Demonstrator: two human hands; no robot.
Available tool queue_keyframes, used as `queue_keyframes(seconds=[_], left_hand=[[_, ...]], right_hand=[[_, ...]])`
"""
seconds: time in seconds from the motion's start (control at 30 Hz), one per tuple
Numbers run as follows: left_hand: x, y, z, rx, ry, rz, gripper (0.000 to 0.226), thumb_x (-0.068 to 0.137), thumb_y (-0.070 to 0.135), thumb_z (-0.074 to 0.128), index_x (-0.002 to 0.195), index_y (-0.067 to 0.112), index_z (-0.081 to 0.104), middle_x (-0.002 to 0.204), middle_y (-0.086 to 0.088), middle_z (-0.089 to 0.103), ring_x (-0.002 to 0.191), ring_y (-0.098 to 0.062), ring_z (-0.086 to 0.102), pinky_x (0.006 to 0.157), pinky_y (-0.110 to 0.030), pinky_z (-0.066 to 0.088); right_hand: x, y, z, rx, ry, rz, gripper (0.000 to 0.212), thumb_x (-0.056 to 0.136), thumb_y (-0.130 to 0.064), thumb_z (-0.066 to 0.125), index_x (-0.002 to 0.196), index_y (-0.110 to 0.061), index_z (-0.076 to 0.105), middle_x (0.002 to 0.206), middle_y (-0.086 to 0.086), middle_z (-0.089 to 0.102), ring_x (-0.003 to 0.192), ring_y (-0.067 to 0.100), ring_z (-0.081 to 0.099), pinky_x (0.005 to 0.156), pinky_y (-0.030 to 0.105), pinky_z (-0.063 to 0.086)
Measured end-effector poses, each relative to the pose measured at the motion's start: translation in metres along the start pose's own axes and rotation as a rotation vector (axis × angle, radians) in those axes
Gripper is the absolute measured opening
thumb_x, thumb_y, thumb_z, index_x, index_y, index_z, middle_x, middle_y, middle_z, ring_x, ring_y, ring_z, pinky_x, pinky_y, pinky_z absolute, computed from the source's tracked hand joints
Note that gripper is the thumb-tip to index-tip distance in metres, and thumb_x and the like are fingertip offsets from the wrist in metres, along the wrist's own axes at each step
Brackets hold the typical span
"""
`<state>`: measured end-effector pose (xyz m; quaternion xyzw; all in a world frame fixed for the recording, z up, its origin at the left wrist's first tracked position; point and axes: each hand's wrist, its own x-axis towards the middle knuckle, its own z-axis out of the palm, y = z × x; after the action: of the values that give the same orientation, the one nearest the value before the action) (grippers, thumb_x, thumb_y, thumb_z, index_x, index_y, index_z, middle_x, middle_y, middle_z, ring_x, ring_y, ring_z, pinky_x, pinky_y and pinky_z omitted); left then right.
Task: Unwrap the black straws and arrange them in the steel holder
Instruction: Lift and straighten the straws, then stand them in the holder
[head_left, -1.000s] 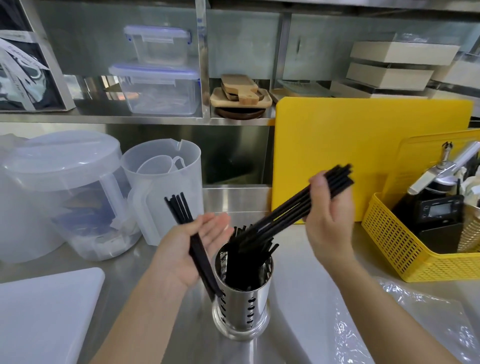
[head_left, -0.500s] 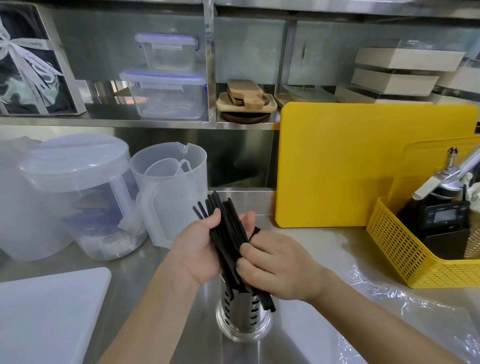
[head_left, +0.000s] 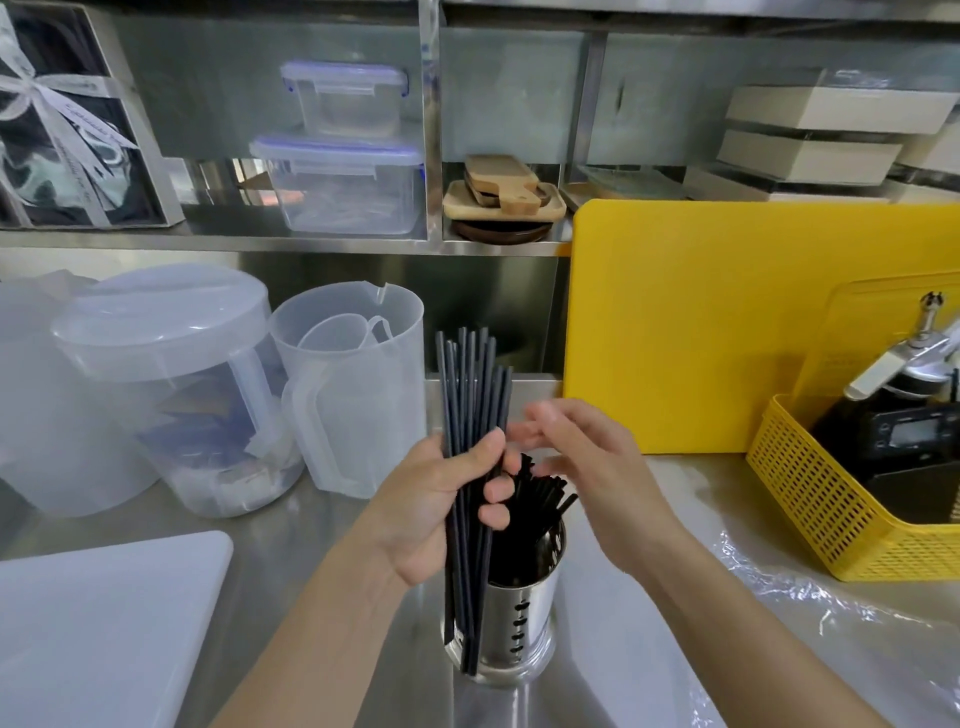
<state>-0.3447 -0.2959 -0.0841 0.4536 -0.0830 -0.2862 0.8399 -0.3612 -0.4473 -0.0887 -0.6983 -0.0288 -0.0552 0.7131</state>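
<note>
Low at the frame's centre, the steel holder (head_left: 511, 618) stands on the bench (head_left: 291, 561), already holding many black straws (head_left: 535, 499). Just above it, the left hand (head_left: 431, 514) has its fingers (head_left: 491, 452) curled tight round an upright bundle (head_left: 470, 410), whose lower ends hang in front of the holder's wall, outside the rim. Beside it, the right hand (head_left: 587, 473) is empty, fingers loosely spread, blurred. Best lift the bundle clear, level its ends, then lower it inside the rim. Right of centre, clear wrap (head_left: 810, 597) lies by a yellow basket (head_left: 831, 509).
</note>
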Motion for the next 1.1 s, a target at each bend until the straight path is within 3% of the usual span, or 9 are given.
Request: queue_keyframes(seconds=[0.1, 0.2, 0.3, 0.43, 0.53, 0.6, 0.7, 0.9, 1.1], left_hand=[[0.0, -0.011, 0.006, 0.034, -0.068, -0.064, 0.012, 0.081, 0.013, 0.061, 0.084, 0.002, 0.057, 0.066, -0.005, 0.053, 0.048, -0.009, 0.046, 0.04, -0.016, 0.037], [-0.002, -0.018, 0.008, 0.08, -0.079, -0.068, 0.016, 0.08, 0.013, 0.06, 0.089, 0.001, 0.053, 0.067, -0.006, 0.055, 0.05, -0.01, 0.048, 0.042, -0.017, 0.038], [-0.006, -0.019, 0.009, 0.097, -0.056, -0.036, 0.022, 0.079, 0.013, 0.059, 0.097, 0.002, 0.052, 0.072, -0.009, 0.055, 0.054, -0.013, 0.052, 0.043, -0.019, 0.041], [-0.009, -0.019, 0.01, 0.103, -0.041, -0.006, 0.025, 0.083, 0.017, 0.061, 0.1, -0.001, 0.055, 0.071, -0.012, 0.06, 0.059, -0.017, 0.059, 0.045, -0.021, 0.044], [-0.01, -0.019, 0.01, 0.111, -0.056, -0.01, 0.022, 0.083, 0.016, 0.06, 0.096, -0.002, 0.057, 0.072, -0.013, 0.06, 0.058, -0.017, 0.059, 0.045, -0.022, 0.045], [-0.01, -0.02, 0.009, 0.099, -0.078, -0.027, 0.022, 0.083, 0.015, 0.058, 0.097, -0.001, 0.055, 0.075, -0.013, 0.056, 0.055, -0.015, 0.055, 0.043, -0.021, 0.042], [-0.012, -0.021, 0.007, 0.058, -0.121, -0.055, 0.021, 0.083, 0.013, 0.056, 0.099, -0.001, 0.052, 0.08, -0.012, 0.055, 0.052, -0.013, 0.05, 0.041, -0.018, 0.039], [-0.015, -0.02, 0.002, 0.07, -0.174, -0.089, 0.012, 0.082, 0.01, 0.057, 0.088, 0.003, 0.064, 0.081, -0.011, 0.064, 0.051, -0.012, 0.05, 0.041, -0.018, 0.038], [-0.019, -0.023, 0.004, 0.115, -0.206, -0.095, 0.018, 0.082, 0.009, 0.055, 0.084, 0.016, 0.072, 0.079, -0.008, 0.066, 0.052, -0.012, 0.051, 0.042, -0.018, 0.039]], right_hand=[[-0.004, -0.009, 0.011, 0.065, -0.158, 0.166, 0.043, 0.082, -0.044, 0.063, 0.096, -0.004, 0.061, 0.072, 0.008, 0.059, 0.054, 0.017, 0.053, 0.059, 0.034, 0.048], [-0.009, -0.012, 0.017, 0.142, -0.092, 0.256, 0.029, 0.089, -0.03, 0.059, 0.091, -0.001, 0.06, 0.064, 0.011, 0.055, 0.037, 0.015, 0.045, 0.038, 0.024, 0.043], [-0.011, -0.013, 0.016, 0.178, -0.099, 0.227, 0.024, 0.091, -0.024, 0.055, 0.086, -0.002, 0.064, 0.064, 0.009, 0.061, 0.033, 0.013, 0.042, 0.033, 0.021, 0.037], [-0.014, -0.012, 0.018, 0.149, -0.085, 0.164, 0.022, 0.092, -0.022, 0.053, 0.079, -0.011, 0.067, 0.067, 0.005, 0.066, 0.035, 0.011, 0.038, 0.031, 0.018, 0.031], [-0.014, -0.011, 0.017, 0.181, -0.089, 0.148, 0.022, 0.092, -0.02, 0.054, 0.09, 0.0, 0.065, 0.079, 0.017, 0.066, 0.037, 0.014, 0.045, 0.033, 0.019, 0.037], [-0.013, -0.008, 0.015, 0.211, -0.067, 0.13, 0.018, 0.09, -0.013, 0.056, 0.095, 0.002, 0.061, 0.085, 0.019, 0.064, 0.058, 0.021, 0.06, 0.049, 0.024, 0.051], [-0.01, -0.007, 0.012, 0.224, -0.026, 0.097, 0.006, 0.083, -0.007, 0.065, 0.088, -0.007, 0.061, 0.079, 0.013, 0.061, 0.075, 0.029, 0.058, 0.067, 0.038, 0.05], [-0.012, -0.015, 0.009, 0.261, -0.065, 0.079, 0.012, 0.085, -0.008, 0.06, 0.092, 0.001, 0.06, 0.065, 0.01, 0.058, 0.034, 0.011, 0.042, 0.033, 0.016, 0.034], [-0.01, -0.022, 0.008, 0.203, -0.065, 0.04, 0.022, 0.07, -0.024, 0.067, 0.086, -0.009, 0.064, 0.068, 0.003, 0.064, 0.059, 0.015, 0.062, 0.045, 0.019, 0.047]])
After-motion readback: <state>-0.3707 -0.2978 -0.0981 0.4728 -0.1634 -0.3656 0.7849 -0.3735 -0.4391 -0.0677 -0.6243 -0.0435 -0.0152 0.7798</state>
